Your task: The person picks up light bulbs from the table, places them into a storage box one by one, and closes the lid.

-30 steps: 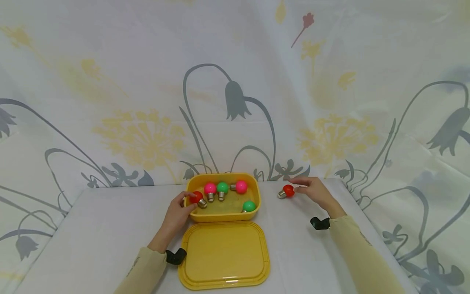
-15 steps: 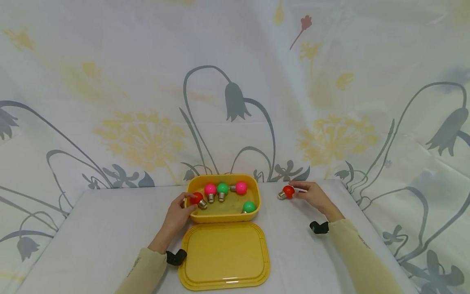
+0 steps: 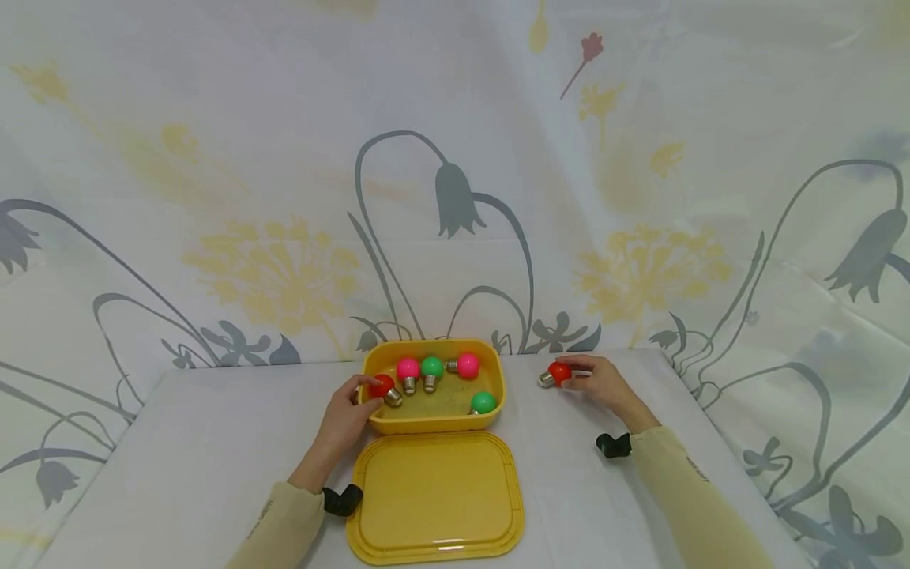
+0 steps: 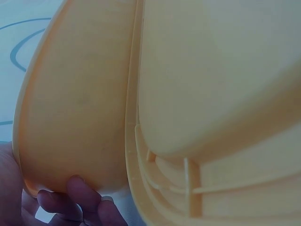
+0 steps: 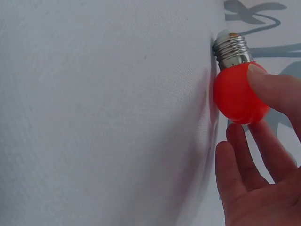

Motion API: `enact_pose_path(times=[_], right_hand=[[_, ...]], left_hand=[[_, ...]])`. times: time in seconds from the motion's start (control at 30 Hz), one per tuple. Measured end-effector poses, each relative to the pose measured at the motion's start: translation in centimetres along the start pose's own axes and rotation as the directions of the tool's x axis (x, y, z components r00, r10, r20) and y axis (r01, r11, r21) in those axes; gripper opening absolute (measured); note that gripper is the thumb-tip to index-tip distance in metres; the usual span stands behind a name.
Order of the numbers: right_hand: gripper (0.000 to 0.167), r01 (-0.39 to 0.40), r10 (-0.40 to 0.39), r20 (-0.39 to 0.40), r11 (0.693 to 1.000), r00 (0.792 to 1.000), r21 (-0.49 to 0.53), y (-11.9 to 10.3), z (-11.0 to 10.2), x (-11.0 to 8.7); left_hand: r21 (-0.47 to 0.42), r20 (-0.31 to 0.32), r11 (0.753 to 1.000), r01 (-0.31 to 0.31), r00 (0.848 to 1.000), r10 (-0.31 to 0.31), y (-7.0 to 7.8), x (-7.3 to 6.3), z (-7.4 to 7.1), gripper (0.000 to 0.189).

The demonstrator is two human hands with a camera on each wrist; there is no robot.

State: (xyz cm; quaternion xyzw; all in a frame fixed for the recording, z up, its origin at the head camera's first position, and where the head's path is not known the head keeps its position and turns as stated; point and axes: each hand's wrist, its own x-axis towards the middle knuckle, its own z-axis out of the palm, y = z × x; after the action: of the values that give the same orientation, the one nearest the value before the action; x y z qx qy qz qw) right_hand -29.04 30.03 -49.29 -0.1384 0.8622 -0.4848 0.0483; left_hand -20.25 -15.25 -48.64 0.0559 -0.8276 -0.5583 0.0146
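Observation:
My left hand grips the left end of a yellow plastic container; in the left wrist view its fingers curl against the container's outer wall. A red light bulb lies inside, close to those fingers. My right hand is at another red light bulb on the table, right of the container. Up close in the right wrist view, the thumb presses this bulb near its metal screw base, and fingertips meet it from the other side.
Inside the container lie pink bulbs and green bulbs. A yellow lid lies flat in front of it on the white table. A flower-patterned cloth rises behind the table.
My right hand has moved slightly left and closed in on the red bulb outside the container. The left hand has kept its place at the container's end.

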Motion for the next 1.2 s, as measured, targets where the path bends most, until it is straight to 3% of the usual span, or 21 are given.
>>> enact_pose_path(times=[0.2,0.83,1.2], right_hand=[[0.045,0.011,-0.012,-0.021,1.0,1.0,-0.025,-0.18,0.18,-0.09],[0.039,-0.082,0.073,-0.102,0.993,0.992,-0.084,-0.38,0.38,-0.02],[0.04,-0.056,0.046,-0.102,0.993,0.994,-0.1,-0.6,0.18,-0.21]], left_hand=[[-0.005,0.001,1.0,-0.003,1.0,0.003,-0.05,0.04,0.01,0.025],[-0.006,0.006,1.0,-0.014,1.0,0.014,-0.25,0.17,-0.02,0.025],[0.016,-0.006,1.0,-0.009,1.0,0.009,-0.17,0.14,0.01,0.025]])
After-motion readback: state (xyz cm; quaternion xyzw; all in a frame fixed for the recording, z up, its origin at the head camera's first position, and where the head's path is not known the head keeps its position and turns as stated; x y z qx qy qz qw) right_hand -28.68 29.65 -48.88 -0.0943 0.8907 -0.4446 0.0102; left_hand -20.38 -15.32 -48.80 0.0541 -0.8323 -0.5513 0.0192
